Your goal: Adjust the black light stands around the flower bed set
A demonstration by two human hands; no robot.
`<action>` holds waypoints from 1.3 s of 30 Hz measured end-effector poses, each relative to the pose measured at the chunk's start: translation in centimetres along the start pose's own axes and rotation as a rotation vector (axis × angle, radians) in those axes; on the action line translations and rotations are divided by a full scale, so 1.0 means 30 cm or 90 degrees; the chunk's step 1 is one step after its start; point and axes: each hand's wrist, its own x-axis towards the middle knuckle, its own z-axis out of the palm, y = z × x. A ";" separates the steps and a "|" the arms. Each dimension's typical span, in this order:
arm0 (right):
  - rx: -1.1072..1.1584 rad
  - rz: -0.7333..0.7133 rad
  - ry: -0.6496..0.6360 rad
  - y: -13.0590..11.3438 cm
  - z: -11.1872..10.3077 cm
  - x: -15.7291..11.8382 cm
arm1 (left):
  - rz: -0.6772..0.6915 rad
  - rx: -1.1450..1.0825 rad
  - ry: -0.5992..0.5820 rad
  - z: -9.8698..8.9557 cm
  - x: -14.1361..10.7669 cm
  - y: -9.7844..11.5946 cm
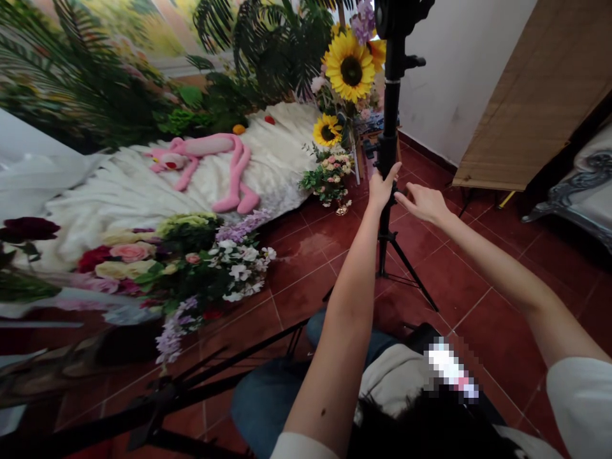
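Observation:
A black tripod stand (391, 108) rises upright right of the middle, its legs spread on the floor. My left hand (383, 189) is wrapped round its column, below a collar with knobs. Just right of the column is my right hand (423, 203), with thumb and index finger apart at a small knob on the stand; whether they touch it is unclear. Nothing shows inside my right hand.
Sunflowers (351, 69) stand behind the tripod. A pink plush toy (210, 146) lies on white fur (282, 153) at the left, with flowers (239, 255) in front. Below my arms a person (268, 395) sits close by. Another black stand (191, 395) crosses the lower left.

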 end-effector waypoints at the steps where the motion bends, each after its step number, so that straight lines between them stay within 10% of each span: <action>1: -0.047 -0.030 -0.005 -0.001 -0.010 -0.003 | -0.004 0.001 -0.003 0.000 -0.001 0.002; 9: -0.013 -0.037 0.013 -0.001 0.012 0.035 | 0.000 0.008 0.002 0.000 -0.008 0.016; 23: 0.985 0.186 -0.083 -0.071 0.168 0.033 | 0.022 0.021 0.006 0.004 -0.007 0.009; 27: 0.706 0.233 -0.128 -0.027 0.134 0.035 | 0.016 0.023 0.000 0.001 -0.011 0.015; 32: 0.111 0.105 0.003 0.012 0.054 0.001 | 0.023 0.018 0.002 0.001 -0.007 0.011; 39: -0.116 -0.024 0.020 -0.030 0.029 0.012 | 0.015 0.016 0.007 -0.003 -0.011 0.013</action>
